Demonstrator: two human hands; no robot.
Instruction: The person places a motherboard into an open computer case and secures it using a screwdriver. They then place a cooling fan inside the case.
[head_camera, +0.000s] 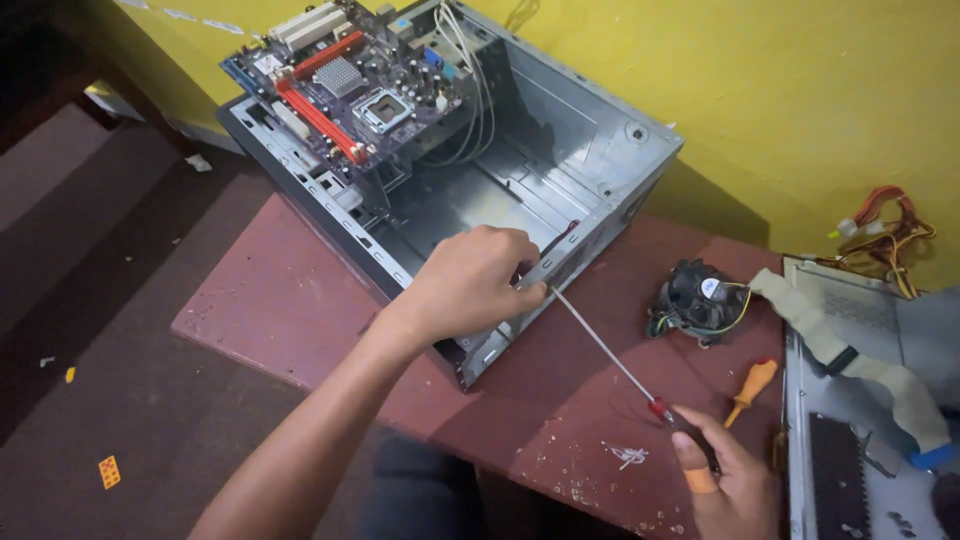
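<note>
Left hand fingers curled over front edge of open PC case on table, steadying shaft tip; right hand fingers closed on long screwdriver handle (orange spare lies nearby).

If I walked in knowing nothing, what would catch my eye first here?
First, the open grey computer case on the reddish table, with a motherboard tilted up at its far-left corner. Next, the left hand on the case's near edge, while the right hand holds a long screwdriver reaching toward it. A cooling fan and an orange-handled screwdriver lie to the right.
</note>
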